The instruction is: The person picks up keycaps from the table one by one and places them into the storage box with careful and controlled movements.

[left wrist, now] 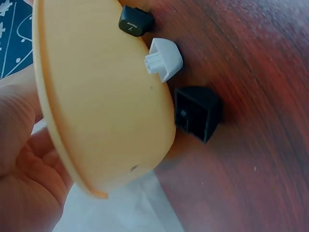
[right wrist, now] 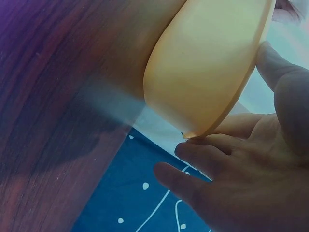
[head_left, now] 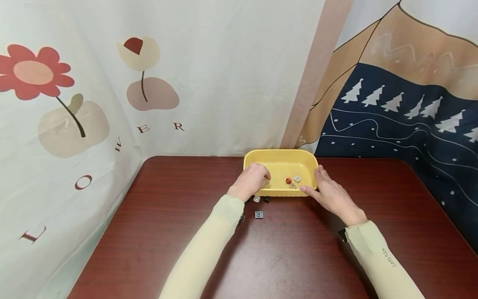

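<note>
A yellow plastic basin point(head_left: 281, 193) stands near the table's far edge. My left hand point(head_left: 251, 180) reaches over its near left rim, fingers curled inside; I cannot tell whether they hold anything. My right hand point(head_left: 333, 195) rests against the basin's right end, thumb on the near rim and fingers fairly straight along the side. Inside lie a red keycap point(head_left: 288, 181), a white keycap point(head_left: 297, 179) and a pale keycap point(head_left: 293, 186). By the basin's near wall, the left wrist view shows a black keycap marked 7 point(left wrist: 136, 21), a white keycap point(left wrist: 166, 58) and an upturned black keycap point(left wrist: 199, 112).
One more keycap point(head_left: 259, 214), pale with a dark border, lies nearer on the dark red wooden table point(head_left: 284, 257). Behind the table hang a white cloth point(head_left: 224, 83) printed with flowers and letters and a dark blue patterned cloth point(head_left: 392, 133).
</note>
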Demonstrator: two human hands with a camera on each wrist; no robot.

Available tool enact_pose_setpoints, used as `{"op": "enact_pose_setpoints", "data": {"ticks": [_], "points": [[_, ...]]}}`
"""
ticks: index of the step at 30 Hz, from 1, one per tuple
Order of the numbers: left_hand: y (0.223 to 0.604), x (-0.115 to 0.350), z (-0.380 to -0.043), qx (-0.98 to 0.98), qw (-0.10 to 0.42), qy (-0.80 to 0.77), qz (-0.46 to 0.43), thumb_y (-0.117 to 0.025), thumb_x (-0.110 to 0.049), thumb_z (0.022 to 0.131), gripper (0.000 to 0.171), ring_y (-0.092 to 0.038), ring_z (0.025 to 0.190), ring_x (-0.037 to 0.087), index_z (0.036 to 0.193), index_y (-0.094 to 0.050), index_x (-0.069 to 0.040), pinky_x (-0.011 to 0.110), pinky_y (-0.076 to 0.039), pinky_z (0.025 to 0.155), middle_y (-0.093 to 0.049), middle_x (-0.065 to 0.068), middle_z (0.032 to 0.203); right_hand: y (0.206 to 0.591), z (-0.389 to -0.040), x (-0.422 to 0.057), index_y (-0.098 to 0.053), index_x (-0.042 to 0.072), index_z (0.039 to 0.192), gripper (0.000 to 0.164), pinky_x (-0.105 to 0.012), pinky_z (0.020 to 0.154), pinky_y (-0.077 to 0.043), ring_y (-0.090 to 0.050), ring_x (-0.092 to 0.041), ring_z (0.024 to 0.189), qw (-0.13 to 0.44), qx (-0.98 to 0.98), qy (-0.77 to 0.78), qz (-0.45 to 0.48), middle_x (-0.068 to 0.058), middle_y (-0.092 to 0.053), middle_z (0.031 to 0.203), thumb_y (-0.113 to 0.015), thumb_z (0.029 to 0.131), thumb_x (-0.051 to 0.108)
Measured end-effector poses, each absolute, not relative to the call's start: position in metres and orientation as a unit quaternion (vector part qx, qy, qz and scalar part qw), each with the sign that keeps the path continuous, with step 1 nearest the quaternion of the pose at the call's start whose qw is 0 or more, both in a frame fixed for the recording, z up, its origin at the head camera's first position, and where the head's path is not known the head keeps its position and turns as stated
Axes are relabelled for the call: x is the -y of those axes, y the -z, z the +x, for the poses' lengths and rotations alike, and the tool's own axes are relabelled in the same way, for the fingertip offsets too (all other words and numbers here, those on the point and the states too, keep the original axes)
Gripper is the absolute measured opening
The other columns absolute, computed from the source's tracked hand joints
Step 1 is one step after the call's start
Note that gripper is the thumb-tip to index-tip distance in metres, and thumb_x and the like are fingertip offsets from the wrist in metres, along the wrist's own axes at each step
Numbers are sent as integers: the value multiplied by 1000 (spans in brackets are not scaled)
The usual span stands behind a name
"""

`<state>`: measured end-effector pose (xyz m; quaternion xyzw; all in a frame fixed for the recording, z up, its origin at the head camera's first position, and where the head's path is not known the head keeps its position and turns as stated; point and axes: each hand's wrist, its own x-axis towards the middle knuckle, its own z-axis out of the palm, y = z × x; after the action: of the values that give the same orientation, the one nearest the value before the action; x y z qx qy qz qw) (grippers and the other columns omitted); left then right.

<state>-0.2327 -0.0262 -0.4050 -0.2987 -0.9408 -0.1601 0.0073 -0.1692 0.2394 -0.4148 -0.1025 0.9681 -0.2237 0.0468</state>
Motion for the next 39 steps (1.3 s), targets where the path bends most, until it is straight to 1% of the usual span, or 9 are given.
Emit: {"op": "enact_pose_setpoints", "data": {"ticks": [6, 11, 14, 18, 21, 24, 32, 35, 39], "points": [[398, 36, -222, 946, 53, 157, -280, -75, -19, 97, 12, -71, 99, 19, 106, -83, -16, 42, -58, 81, -75, -2, 108, 414, -170, -239, -16, -16, 157, 100, -64, 117, -26, -22, -53, 150, 53, -968, 224, -101, -36, -8, 165, -58, 102, 56], [395, 44, -213, 934, 116, 160, -298, -76, -22, 97, 16, -72, 99, 21, 109, -82, -15, 41, -58, 81, -75, -2, 110, 414, -170, -239, -16, -16, 157, 100, -63, 117, -25, -21, -52, 151, 54, -968, 225, -101, -36, -7, 165, -59, 102, 55], [394, 49, -208, 926, 154, 150, -311, -75, -24, 97, 16, -71, 102, 18, 109, -81, -15, 40, -55, 91, -75, -2, 109, 414, -169, -239, -16, -16, 157, 101, -63, 117, -25, -20, -52, 151, 55, -967, 226, -100, -36, -7, 165, -59, 101, 56], [395, 57, -199, 920, 183, 143, -315, -73, -27, 98, 18, -68, 108, 18, 110, -80, -16, 47, -44, 108, -75, -1, 109, 413, -169, -239, -16, -16, 157, 102, -63, 117, -25, -20, -52, 151, 57, -967, 227, -98, -36, -7, 165, -59, 101, 58], [396, 63, -192, 919, 181, 158, -312, -73, -28, 98, 20, -66, 111, 22, 111, -80, -14, 51, -38, 113, -74, 1, 111, 413, -168, -239, -15, -16, 157, 103, -64, 117, -25, -20, -52, 150, 57, -968, 226, -98, -36, -7, 165, -58, 101, 58], [398, 72, -186, 916, 176, 169, -317, -74, -27, 97, 21, -66, 111, 24, 111, -79, -12, 49, -39, 112, -73, 2, 111, 413, -169, -239, -16, -16, 157, 102, -64, 117, -25, -21, -53, 150, 57, -968, 225, -99, -36, -8, 165, -58, 101, 58], [405, 97, -176, 912, 176, 157, -335, -74, -25, 96, 19, -65, 102, 23, 109, -79, -13, 43, -51, 95, -70, 2, 110, 412, -168, -238, -17, -17, 157, 99, -64, 117, -26, -22, -54, 149, 54, -968, 222, -103, -37, -8, 165, -59, 102, 55], [405, 105, -173, 912, 152, 151, -349, -74, -27, 96, 20, -65, 102, 23, 111, -78, -14, 43, -52, 91, -69, 1, 113, 412, -168, -238, -17, -17, 157, 99, -64, 117, -26, -22, -53, 150, 55, -968, 221, -103, -37, -8, 165, -59, 102, 55], [406, 115, -171, 908, 104, 137, -382, -74, -26, 97, 23, -64, 105, 22, 116, -77, -14, 43, -52, 93, -68, 2, 117, 412, -168, -238, -17, -17, 157, 100, -64, 117, -25, -21, -52, 150, 57, -968, 222, -104, -37, -7, 165, -59, 102, 55]]}}
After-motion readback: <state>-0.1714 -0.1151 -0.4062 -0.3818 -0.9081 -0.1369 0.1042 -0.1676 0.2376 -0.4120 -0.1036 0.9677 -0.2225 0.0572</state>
